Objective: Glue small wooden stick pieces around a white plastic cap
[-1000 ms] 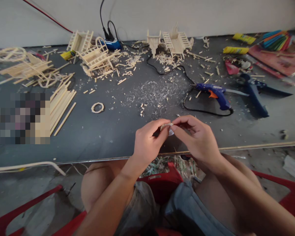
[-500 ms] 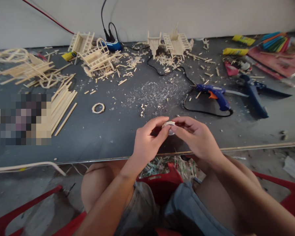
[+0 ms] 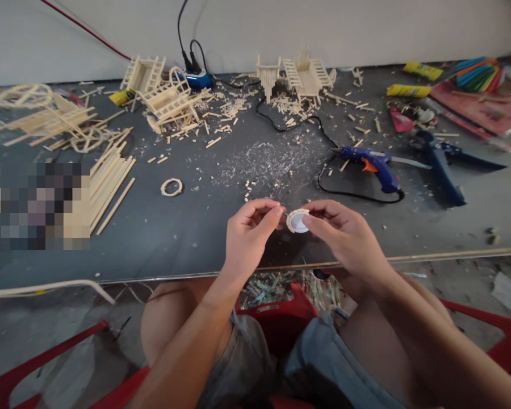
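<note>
Between thumb and fingers, my right hand (image 3: 344,230) holds a small round white disc (image 3: 297,221) with short wooden pieces along its rim. Just left of the disc, my left hand (image 3: 251,233) is pinched, thumb against fingertips; something thin may be at its tips, too small to make out. Both hands are above the front edge of the grey table (image 3: 187,238). A ring of small wooden pieces (image 3: 171,187) lies on the table to the left. Beyond my right hand rests a blue glue gun (image 3: 370,162) with an orange trigger.
Wooden stick models (image 3: 309,76) stand along the back. Loose sticks (image 3: 113,182) lie at the left, small cut pieces mid-table. A black cable (image 3: 323,184) loops by the glue gun. Dark blue cutters (image 3: 443,165), yellow glue tubes (image 3: 409,91) and coloured sticks (image 3: 479,74) are at the right.
My left hand has come off the disc and moved slightly left. The disc, still in my right hand, now shows its flat white face.
</note>
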Motion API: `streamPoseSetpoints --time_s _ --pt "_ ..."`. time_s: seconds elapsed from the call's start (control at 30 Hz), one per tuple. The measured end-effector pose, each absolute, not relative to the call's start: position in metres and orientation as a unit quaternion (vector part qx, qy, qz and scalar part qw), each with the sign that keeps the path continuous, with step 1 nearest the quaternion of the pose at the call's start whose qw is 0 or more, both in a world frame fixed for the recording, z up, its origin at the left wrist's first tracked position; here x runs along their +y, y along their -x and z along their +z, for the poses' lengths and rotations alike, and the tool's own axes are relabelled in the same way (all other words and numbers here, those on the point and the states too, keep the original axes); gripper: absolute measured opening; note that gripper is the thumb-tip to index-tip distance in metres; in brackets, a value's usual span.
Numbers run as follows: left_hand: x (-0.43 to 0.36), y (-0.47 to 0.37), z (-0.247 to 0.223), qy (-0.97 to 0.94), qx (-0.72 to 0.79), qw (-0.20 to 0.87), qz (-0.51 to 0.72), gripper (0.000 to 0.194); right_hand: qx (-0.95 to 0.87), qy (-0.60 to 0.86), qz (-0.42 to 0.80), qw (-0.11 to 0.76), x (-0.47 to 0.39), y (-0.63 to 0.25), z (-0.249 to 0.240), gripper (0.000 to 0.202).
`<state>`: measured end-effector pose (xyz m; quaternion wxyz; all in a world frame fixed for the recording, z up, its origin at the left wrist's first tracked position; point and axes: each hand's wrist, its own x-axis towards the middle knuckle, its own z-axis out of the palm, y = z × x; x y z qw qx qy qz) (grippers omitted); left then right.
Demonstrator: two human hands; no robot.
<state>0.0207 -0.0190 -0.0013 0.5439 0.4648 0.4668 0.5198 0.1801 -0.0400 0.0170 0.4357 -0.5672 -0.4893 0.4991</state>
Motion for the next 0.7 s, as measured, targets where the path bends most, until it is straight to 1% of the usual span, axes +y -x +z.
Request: streamPoseSetpoints --time_s 0.13,0.4,0.7 --pt "-0.018 -0.018 -0.002 -0.481 0.477 0.533 0.508 0.016 -0.491 0.567 0.501 0.432 -0.040 -0.181 0.016 0.020" --pt "-0.014 -0.011 0.002 -0.513 0.478 0.530 0.476 0.013 -0.488 0.569 0.508 0.424 -0.039 -0.183 0.012 0.022" --pt "-0.013 -0.007 0.009 -0.555 0.474 0.510 0.455 0.014 -0.505 0.557 0.505 0.423 -0.039 -0.184 0.007 0.021"
